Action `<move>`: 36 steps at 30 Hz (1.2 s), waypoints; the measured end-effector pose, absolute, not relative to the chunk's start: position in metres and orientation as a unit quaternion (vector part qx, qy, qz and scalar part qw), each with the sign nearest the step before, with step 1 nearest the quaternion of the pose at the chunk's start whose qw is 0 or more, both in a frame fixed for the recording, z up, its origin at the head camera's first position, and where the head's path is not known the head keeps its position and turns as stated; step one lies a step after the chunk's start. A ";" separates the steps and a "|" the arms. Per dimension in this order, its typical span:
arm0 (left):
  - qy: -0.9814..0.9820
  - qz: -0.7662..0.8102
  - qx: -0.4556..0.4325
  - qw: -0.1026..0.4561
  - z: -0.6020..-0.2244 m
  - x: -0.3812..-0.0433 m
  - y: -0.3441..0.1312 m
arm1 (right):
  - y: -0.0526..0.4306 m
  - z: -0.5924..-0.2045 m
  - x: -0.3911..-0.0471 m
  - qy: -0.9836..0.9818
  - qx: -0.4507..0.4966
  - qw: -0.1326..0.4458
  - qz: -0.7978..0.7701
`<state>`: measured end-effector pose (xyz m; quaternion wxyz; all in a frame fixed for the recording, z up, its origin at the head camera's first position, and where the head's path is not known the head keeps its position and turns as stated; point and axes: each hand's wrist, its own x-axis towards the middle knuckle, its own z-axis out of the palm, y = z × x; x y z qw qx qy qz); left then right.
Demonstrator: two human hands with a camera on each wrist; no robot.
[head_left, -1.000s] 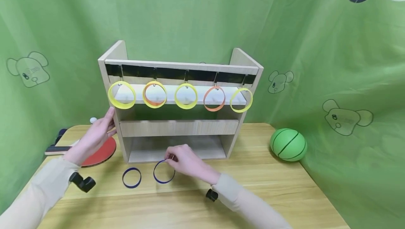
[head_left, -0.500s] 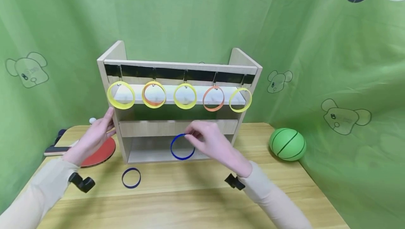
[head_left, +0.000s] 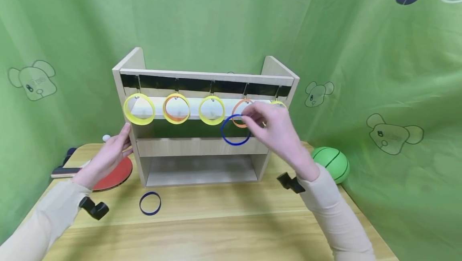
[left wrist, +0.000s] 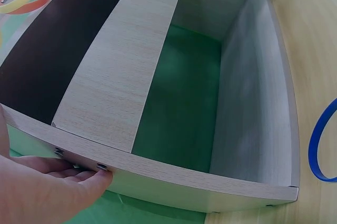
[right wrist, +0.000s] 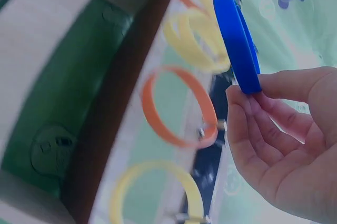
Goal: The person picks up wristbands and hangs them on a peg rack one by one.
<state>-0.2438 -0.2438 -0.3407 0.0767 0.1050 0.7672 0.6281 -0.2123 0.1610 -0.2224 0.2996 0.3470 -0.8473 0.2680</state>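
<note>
My right hand (head_left: 276, 132) pinches a blue wristband (head_left: 234, 144) between thumb and fingers, in front of the right part of the wooden shelf (head_left: 198, 147). In the right wrist view the wristband (right wrist: 231, 39) stands up from the fingertips. Behind it an orange wristband (head_left: 240, 126) hangs on a hook. The hand partly hides the yellow wristband (head_left: 278, 102) at the far right. My left hand (head_left: 108, 154) rests with its fingers against the outside of the shelf's left side panel. A second blue wristband (head_left: 149, 214) lies on the table before the shelf.
Yellow wristbands (head_left: 140, 122) hang on the hooks to the left, one with an orange band inside. A red table tennis paddle (head_left: 112, 177) and a small white ball (head_left: 106, 137) lie at the left. A green ball (head_left: 333, 162) sits at the table's right edge.
My right hand has lifted the blue wristband from the table and carried it up and right to the row of hooks. The left hand has stayed at the side panel.
</note>
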 end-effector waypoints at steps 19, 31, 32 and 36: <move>0.765 0.632 0.102 0.073 -0.343 -0.244 -0.242 | 0.176 -0.193 -0.247 -0.873 0.324 0.289 0.225; 0.766 0.631 0.104 0.070 -0.341 -0.243 -0.242 | 0.177 -0.190 -0.248 -0.883 0.312 0.275 0.218; 0.767 0.630 0.105 0.070 -0.341 -0.243 -0.243 | 0.177 -0.189 -0.247 -0.882 0.312 0.278 0.218; 0.767 0.629 0.109 0.070 -0.340 -0.243 -0.243 | 0.177 -0.189 -0.237 -0.872 0.316 0.297 0.226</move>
